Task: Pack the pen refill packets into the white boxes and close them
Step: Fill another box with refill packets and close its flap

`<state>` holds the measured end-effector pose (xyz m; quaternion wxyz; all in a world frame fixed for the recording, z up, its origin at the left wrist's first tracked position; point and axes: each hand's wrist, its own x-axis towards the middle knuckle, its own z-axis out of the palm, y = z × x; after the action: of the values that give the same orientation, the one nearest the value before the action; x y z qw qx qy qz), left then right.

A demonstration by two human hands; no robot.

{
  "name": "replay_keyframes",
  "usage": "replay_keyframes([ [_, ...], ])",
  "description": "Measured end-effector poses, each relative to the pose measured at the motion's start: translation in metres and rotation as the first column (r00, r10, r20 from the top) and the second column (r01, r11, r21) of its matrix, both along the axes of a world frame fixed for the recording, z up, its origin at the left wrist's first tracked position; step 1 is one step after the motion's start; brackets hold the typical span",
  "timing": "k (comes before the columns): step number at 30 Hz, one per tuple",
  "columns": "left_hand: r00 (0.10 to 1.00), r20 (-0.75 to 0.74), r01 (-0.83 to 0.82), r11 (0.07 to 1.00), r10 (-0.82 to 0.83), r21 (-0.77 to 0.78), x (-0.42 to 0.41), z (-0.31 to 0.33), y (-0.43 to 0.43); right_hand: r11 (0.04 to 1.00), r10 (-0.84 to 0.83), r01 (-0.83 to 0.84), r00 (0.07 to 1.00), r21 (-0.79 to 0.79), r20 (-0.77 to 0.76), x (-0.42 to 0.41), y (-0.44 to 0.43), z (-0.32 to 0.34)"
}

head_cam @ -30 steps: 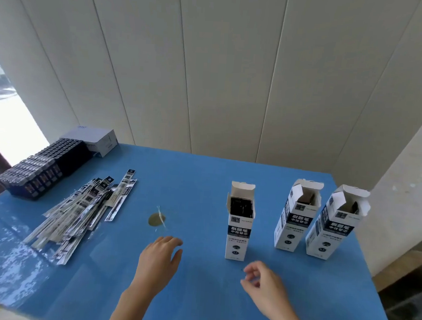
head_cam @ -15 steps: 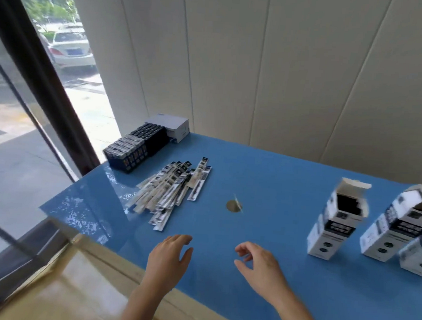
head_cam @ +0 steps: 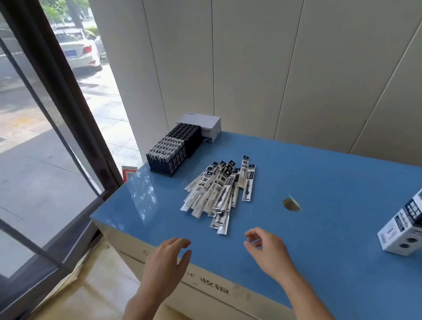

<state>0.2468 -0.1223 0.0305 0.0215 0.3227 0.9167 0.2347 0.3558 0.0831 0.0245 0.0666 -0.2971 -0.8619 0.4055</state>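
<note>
Glossy blue surface (head_cam: 327, 181), paper and plastic goods.
Refill packets (head_cam: 218, 192) in shiny clear plastic; white box (head_cam: 408, 228) smooth printed cardboard; surface's left corner mirrors window glare.

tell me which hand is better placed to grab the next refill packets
Probably right: the right hand hovers empty beside the packet pile, while the left hand sits farther back over the table edge.

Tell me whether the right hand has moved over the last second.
Yes. The right hand went left across the table: it was well right of the round hole; now it is just left of the hole, near the refill packets.
</note>
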Motion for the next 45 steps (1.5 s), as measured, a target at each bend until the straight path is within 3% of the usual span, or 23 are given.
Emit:
replay_keyframes([
  [12,0.998,-0.007,0.07,0.997,-0.07,0.033,-0.105,0.003,0.051,0.945,-0.326,0.323,0.944,0.051,0.056,-0.123,0.08,-0.021],
  [17,0.995,0.018,0.096,0.995,-0.097,0.032,-0.141,0.001,0.074,0.937,-0.316,0.291,0.942,0.191,0.113,-0.155,0.097,-0.03],
  [26,0.993,0.068,0.093,0.994,-0.097,0.063,-0.178,-0.015,0.098,0.91,-0.399,0.389,0.915,0.146,0.05,-0.192,0.127,-0.03],
  [30,0.994,0.081,0.065,0.995,-0.072,0.08,-0.194,-0.019,0.1,0.897,-0.417,0.385,0.901,0.218,0.124,-0.217,0.13,-0.026],
  [41,0.968,0.231,0.098,0.995,-0.098,0.013,-0.225,-0.047,0.11,0.896,-0.442,0.394,0.838,0.206,0.318,-0.22,0.122,-0.03],
  [45,0.963,0.253,0.105,0.994,-0.095,-0.029,-0.231,-0.05,0.128,0.881,-0.472,0.429,0.824,0.197,0.315,-0.213,0.111,-0.022],
])
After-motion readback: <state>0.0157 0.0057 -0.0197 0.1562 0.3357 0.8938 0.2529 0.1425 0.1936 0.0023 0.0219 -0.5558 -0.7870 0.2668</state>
